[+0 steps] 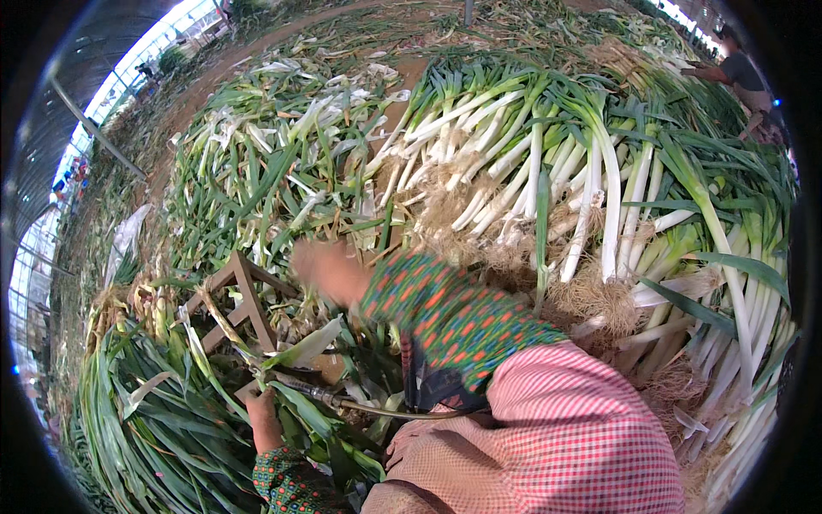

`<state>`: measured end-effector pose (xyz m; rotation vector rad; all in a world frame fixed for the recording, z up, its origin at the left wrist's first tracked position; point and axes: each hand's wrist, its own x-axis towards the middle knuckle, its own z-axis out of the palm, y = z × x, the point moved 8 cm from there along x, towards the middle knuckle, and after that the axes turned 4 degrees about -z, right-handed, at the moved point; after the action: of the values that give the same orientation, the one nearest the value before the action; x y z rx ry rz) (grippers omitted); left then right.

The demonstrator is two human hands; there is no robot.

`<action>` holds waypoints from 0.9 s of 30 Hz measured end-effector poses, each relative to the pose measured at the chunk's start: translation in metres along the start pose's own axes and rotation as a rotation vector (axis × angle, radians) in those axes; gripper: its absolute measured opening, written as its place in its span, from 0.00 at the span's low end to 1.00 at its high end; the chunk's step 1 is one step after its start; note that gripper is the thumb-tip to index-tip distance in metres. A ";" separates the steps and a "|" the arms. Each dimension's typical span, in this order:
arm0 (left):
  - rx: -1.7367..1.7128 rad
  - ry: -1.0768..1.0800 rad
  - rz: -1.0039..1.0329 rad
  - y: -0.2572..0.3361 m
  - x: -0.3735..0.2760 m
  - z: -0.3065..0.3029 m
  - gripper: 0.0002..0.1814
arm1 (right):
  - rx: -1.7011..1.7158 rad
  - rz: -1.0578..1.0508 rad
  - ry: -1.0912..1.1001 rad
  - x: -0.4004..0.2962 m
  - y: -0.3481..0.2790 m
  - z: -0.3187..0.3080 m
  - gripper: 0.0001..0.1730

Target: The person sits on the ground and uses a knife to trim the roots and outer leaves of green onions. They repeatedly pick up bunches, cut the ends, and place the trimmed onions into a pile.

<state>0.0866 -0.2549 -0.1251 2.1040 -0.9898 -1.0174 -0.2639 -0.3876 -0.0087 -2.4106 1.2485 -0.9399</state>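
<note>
My left hand (pixel 262 411) is closed around a leek (pixel 247 353) at its leafy part, at the lower left. The pale stalk of that leek slants up and left across a brown angular frame (pixel 250 302). My right hand (pixel 331 270) is blurred by motion, in the air just right of the frame; whether its fingers hold anything cannot be told. A thin hose with a metal fitting (pixel 327 395) runs from near my left hand towards my lap. Beside the frame, a piece of pale leek leaf (pixel 311 344) lies over other trimmings.
Long green leek leaves (pixel 160 411) lie heaped at the left. Beyond the frame spreads a mound of stripped leaves (pixel 257 160). Rooted white leeks (pixel 514 160) are piled ahead and to the right. Another person (pixel 738 70) is at the far right. A slanted pole (pixel 96 128) stands far left.
</note>
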 end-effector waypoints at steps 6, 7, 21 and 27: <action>-0.122 0.028 0.230 -0.014 -0.016 0.009 0.13 | 0.414 0.273 -0.251 -0.077 -0.127 0.139 0.50; -0.217 0.033 0.139 -0.012 -0.026 0.013 0.14 | 0.525 0.380 -0.301 -0.086 -0.127 0.151 0.53; -0.170 0.441 0.469 0.185 -0.147 -0.242 0.44 | 1.124 0.372 -0.242 -0.029 -0.083 0.093 0.23; 0.113 0.482 0.389 0.152 -0.166 -0.246 0.37 | 0.680 0.211 -0.352 -0.033 -0.116 0.075 0.26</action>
<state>0.1640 -0.1560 0.1840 1.9945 -1.1543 -0.2502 -0.1557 -0.2970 -0.0214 -1.7694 0.8498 -0.6877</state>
